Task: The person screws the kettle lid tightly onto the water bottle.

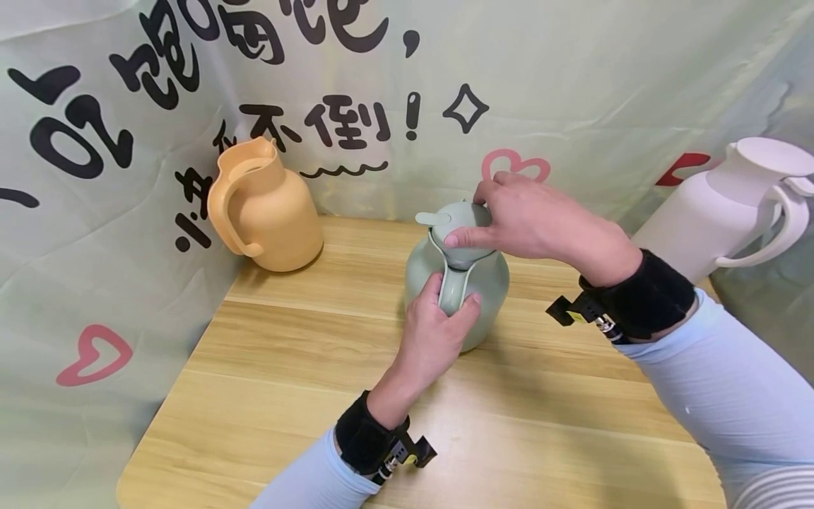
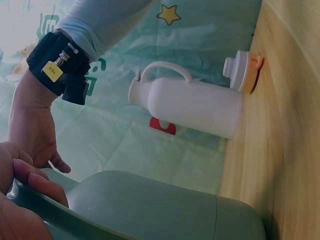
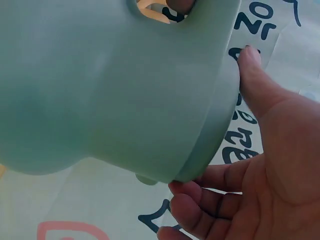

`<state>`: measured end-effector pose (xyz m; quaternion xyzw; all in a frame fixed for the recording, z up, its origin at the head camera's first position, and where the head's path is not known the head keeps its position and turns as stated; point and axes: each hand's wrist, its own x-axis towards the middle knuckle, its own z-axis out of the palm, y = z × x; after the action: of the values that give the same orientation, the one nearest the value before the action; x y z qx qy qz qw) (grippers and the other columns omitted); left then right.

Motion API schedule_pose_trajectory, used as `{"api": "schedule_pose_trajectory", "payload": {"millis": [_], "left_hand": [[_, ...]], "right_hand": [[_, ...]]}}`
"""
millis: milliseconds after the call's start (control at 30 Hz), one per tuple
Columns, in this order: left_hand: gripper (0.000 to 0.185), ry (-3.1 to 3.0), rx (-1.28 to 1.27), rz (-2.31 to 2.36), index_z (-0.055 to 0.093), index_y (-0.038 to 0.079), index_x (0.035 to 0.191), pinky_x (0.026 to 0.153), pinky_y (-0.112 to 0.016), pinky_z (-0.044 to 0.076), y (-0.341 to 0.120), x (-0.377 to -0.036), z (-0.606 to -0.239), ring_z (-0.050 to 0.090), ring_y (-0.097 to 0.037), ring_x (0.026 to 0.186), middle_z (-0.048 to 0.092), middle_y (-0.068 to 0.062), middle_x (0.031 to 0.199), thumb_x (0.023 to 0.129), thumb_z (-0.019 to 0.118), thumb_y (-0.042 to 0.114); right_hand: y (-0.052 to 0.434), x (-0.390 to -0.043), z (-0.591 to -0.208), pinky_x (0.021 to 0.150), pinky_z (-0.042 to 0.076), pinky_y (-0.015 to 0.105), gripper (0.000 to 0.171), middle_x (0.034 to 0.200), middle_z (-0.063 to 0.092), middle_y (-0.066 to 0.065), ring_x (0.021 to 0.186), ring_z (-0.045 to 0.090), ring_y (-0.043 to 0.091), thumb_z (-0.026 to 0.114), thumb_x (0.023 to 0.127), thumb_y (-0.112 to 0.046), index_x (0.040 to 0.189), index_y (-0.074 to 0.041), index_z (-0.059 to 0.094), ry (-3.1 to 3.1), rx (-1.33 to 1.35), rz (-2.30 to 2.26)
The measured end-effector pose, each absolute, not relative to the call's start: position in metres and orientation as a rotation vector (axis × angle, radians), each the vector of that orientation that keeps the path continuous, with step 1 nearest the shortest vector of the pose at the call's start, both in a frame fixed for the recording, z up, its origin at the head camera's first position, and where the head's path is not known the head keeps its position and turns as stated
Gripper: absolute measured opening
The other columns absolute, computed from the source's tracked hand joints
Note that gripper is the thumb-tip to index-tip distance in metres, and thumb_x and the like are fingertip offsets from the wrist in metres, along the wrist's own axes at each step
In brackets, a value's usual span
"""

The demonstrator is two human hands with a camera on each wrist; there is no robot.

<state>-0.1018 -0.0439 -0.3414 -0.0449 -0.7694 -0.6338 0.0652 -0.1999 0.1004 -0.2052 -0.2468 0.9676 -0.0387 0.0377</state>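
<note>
Jugs: 3 | left hand point(image 1: 439, 325) grips green jug point(image 1: 486, 290) handle | right hand point(image 1: 528, 219) apparently pinches lid point(image 1: 467, 225)

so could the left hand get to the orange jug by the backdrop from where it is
Probably yes, once free: the left hand grips the green jug's handle, but bare wooden table lies between it and the orange plastic jug, with nothing in between.
</note>
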Motion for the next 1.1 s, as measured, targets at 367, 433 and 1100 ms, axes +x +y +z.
{"api": "schedule_pose_trajectory", "payload": {"millis": [367, 433, 1100], "left_hand": [[0.022, -2.322, -0.136, -1.905, 0.055, 0.022, 0.101, 0.062, -0.032, 0.045, -0.044, -0.102, -0.343, 0.054, -0.013, 0.073, 0.051, 0.003, 0.072, 0.087, 0.065, 0.036], [0.021, -2.319, -0.139, -1.911, 0.054, 0.022, 0.099, 0.060, -0.032, 0.044, -0.043, -0.102, -0.343, 0.053, -0.012, 0.069, 0.049, 0.003, 0.069, 0.088, 0.065, 0.036], [0.020, -2.309, -0.150, -1.888, 0.054, 0.022, 0.097, 0.057, -0.031, 0.042, -0.042, -0.102, -0.343, 0.050, -0.012, 0.064, 0.045, 0.004, 0.065, 0.088, 0.064, 0.037]], "right_hand": [[0.110, -0.200, -0.195, 0.107, 0.035, 0.047, 0.084, 0.132, 0.058, 0.010, 0.119, 0.055, 0.025, 0.064, 0.081, -0.067, 0.137, -0.007, 0.050, 2.882, -0.968, -0.294], [0.109, -0.198, -0.194, 0.105, 0.039, 0.045, 0.090, 0.140, 0.052, 0.007, 0.122, 0.053, 0.022, 0.070, 0.079, -0.062, 0.145, -0.009, 0.041, 2.829, -0.995, -0.322], [0.104, -0.199, -0.206, 0.087, 0.046, 0.039, 0.085, 0.119, 0.052, 0.008, 0.100, 0.055, 0.023, 0.071, 0.072, -0.070, 0.129, -0.010, 0.051, 2.915, -0.896, -0.325]]}}
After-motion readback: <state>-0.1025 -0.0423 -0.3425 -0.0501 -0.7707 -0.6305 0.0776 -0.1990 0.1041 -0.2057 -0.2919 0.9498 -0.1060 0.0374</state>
